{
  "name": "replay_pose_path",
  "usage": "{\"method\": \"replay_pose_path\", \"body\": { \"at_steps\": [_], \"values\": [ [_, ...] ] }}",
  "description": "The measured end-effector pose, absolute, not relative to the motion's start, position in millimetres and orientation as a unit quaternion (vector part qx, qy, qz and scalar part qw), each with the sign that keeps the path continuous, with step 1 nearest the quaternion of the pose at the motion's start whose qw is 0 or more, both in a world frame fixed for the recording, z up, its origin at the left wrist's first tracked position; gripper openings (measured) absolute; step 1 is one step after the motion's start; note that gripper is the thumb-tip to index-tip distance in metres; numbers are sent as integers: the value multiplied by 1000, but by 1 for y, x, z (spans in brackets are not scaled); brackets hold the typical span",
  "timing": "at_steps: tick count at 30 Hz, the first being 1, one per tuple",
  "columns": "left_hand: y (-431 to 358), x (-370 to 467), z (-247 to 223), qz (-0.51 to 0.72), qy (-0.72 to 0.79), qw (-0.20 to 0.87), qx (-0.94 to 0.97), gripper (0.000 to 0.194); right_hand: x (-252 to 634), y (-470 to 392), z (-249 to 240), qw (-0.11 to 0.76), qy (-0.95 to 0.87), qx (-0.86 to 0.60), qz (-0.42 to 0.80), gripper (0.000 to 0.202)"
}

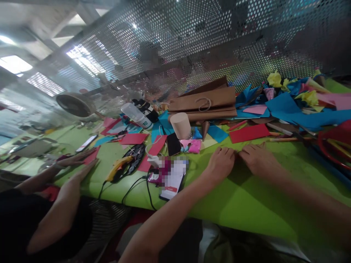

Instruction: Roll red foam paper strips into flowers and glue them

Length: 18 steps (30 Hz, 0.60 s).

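My left hand [221, 161] rests low over the green table [219, 208], its fingers curled and pressed together. Close beside it, my right hand [255, 159] is closed in the same way, knuckles up. Something small and dark brown shows in the narrow gap between the two hands, mostly hidden by the fingers. Just beyond them lies a red paper piece [249, 133]. Left of my left forearm is a phone [178, 175] with a lit screen, near a pink packet [191, 146] and a pale cylinder [180, 125].
A yellow glue gun [119, 168] with a cord lies on a dark holder at left. A co-worker's hands [82, 164] press on red paper further left. Folded brown paper [203, 104], a white bottle [137, 115] and blue paper [285, 107] line the back, before a perforated metal screen [192, 44].
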<state>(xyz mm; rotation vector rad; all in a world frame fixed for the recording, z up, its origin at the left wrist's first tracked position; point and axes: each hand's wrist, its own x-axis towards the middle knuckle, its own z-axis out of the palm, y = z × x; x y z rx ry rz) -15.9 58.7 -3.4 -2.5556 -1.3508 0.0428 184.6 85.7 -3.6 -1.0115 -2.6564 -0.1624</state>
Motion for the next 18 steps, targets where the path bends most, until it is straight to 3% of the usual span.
{"method": "replay_pose_path", "body": {
  "at_steps": [5,8,13,18],
  "values": [
    [61,-9,5,6,-452,98,-887,31,193,92,4,156,-922,-354,1,23],
    [62,-6,14,0,-488,33,-872,23,208,97,20,205,-910,-354,63,23],
    [58,-3,27,-81,-566,-108,-813,13,248,99,41,395,-773,-438,235,30],
    [49,1,30,-190,-571,-293,-743,25,240,93,34,418,-609,-441,510,55]
  ]
}}
